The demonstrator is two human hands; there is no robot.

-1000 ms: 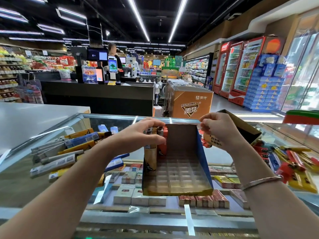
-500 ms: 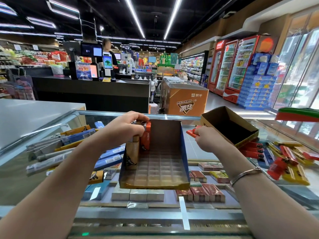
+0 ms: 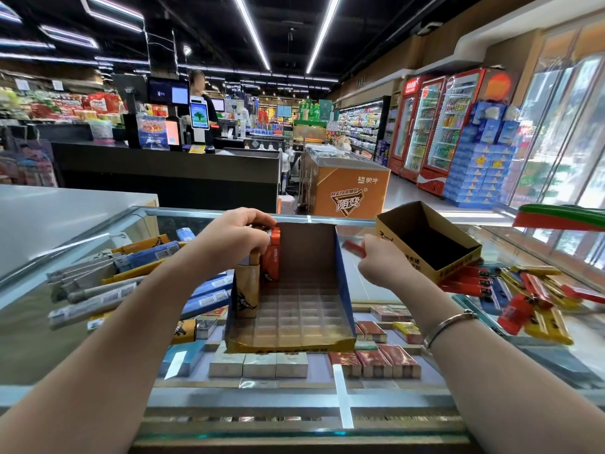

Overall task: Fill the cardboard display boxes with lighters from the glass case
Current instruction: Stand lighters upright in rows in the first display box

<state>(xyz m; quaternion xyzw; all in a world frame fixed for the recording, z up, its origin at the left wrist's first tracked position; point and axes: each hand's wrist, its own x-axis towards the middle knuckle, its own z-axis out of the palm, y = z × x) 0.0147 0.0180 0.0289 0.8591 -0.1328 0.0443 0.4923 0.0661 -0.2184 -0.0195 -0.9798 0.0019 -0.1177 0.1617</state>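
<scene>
The glass case (image 3: 65,322) runs across the whole foreground, its top carrying everything in play; glass is hard and slick, so light things set on it are likely to skate when nudged. On it, dead centre, stands the box (image 3: 294,309), open at front and top, with a clear gridded tray on its floor and only its back-left corner stocked. Thin card like this should weigh little and flex, so I would steady it by a side wall or the back corner rather than the low front lip, which looks torn. A second box (image 3: 429,244) lies tilted just right of it, empty as far as its dark inside shows. To the right a loose pile of lighters (image 3: 530,296), red, yellow and blue, lies flat on the glass. Each is probably a stiff, smooth plastic stick, light and slippery, best pinched across the body near the middle and dropped upright into a grid cell. The left hand (image 3: 235,240) is curled over the tops of the standing lighters (image 3: 262,257) in the back-left corner, pressing or gripping them. The right hand (image 3: 383,260) is closed around a red lighter (image 3: 353,249), held between the two boxes.
</scene>
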